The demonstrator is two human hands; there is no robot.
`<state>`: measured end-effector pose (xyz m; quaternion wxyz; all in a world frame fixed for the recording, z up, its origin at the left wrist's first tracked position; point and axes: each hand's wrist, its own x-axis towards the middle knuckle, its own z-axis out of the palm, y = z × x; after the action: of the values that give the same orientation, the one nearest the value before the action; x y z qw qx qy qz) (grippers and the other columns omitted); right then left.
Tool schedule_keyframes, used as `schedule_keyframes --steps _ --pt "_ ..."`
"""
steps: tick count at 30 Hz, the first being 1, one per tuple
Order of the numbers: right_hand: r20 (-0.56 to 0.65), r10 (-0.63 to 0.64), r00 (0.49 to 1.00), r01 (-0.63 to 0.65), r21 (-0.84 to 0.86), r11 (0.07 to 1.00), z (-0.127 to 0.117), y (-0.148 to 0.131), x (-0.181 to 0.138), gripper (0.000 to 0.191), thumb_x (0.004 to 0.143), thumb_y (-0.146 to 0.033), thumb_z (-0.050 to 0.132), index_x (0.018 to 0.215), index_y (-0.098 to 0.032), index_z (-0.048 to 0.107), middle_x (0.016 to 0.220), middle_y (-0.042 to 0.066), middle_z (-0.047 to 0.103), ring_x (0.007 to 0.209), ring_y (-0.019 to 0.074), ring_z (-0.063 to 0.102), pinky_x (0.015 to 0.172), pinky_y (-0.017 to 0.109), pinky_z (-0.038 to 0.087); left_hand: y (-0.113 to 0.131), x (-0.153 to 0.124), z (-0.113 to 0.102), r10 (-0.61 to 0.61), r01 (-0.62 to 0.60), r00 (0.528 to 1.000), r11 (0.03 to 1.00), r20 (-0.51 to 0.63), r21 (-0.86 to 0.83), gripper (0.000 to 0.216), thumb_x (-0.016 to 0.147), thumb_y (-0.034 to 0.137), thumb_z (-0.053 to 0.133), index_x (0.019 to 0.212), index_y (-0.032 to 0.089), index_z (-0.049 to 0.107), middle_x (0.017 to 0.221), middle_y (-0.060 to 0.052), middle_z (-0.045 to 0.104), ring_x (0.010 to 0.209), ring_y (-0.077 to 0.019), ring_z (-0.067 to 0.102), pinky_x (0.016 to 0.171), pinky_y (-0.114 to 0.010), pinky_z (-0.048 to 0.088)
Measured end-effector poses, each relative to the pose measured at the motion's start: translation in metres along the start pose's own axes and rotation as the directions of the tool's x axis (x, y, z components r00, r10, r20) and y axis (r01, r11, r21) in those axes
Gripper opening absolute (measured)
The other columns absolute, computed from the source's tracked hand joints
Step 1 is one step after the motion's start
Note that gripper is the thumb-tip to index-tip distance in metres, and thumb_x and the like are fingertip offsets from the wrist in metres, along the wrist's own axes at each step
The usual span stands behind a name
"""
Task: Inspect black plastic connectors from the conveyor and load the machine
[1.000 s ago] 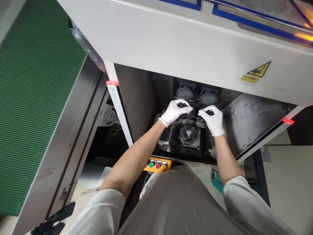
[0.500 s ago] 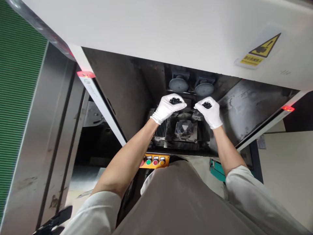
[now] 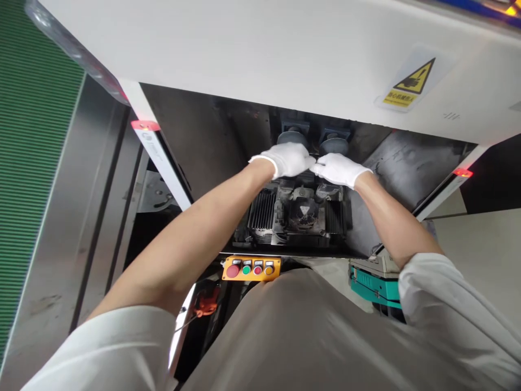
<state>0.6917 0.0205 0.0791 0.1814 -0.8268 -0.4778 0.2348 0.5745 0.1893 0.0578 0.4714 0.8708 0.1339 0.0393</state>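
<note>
Both of my hands wear white gloves and reach deep into the dark opening of a white machine. My left hand (image 3: 288, 158) is palm down with its fingers curled, just below the left of two grey round pads (image 3: 291, 137). My right hand (image 3: 337, 168) is also curled, below the right pad (image 3: 334, 144), and its fingertips almost meet those of the left hand. What the fingers hold is hidden. Under both hands sits a dark, grimy metal block (image 3: 303, 214) with finned sides.
A yellow button box (image 3: 251, 268) with red, green and yellow buttons hangs below the opening. White posts with red lights (image 3: 144, 126) (image 3: 462, 172) flank it. A yellow warning label (image 3: 409, 82) is on the white housing. Green ribbed surface (image 3: 28, 163) at left, teal unit (image 3: 372, 282) at lower right.
Both hands have moved further in and up towards the grey pads and turned palm down. The small black pieces seen in each palm earlier are now out of sight.
</note>
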Motion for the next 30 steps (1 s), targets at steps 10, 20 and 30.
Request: schedule_keyframes --steps 10,20,30 --pt "-0.056 -0.012 0.998 0.012 -0.006 1.0 0.018 0.012 0.013 0.038 0.085 -0.037 0.077 0.052 -0.024 0.064 0.042 0.0 0.052 0.047 0.0165 0.051 0.06 0.032 0.041 -0.023 0.014 0.018 -0.035 0.031 0.996 0.998 -0.076 -0.05 0.037 0.074 0.032 0.085 0.047 0.022 0.063 0.042 0.0 0.039 0.05 -0.0191 0.042 0.063 -0.034 0.037" --pt "-0.226 -0.072 0.971 0.223 0.765 0.605 0.041 0.027 -0.034 0.04 0.092 -0.053 0.061 0.077 -0.02 0.078 0.079 0.008 0.08 0.081 0.0249 0.076 0.089 0.042 0.061 -0.015 -0.056 0.041 -0.174 -0.033 0.972 0.56 -0.156 -0.828 0.043 0.072 0.055 0.087 0.071 0.014 0.074 0.068 -0.009 0.072 0.06 -0.0173 0.063 0.062 -0.03 0.049" --pt "-0.481 0.117 0.869 0.305 0.706 0.64 0.078 0.029 -0.03 0.041 0.094 -0.055 0.053 0.075 -0.023 0.073 0.063 0.005 0.067 0.062 0.0253 0.068 0.068 0.043 0.056 -0.016 -0.052 0.057 -0.218 -0.162 0.918 0.558 -0.332 -0.814 0.037 0.084 0.041 0.08 0.063 0.012 0.071 0.055 -0.004 0.064 0.048 -0.0119 0.055 0.055 -0.028 0.044"
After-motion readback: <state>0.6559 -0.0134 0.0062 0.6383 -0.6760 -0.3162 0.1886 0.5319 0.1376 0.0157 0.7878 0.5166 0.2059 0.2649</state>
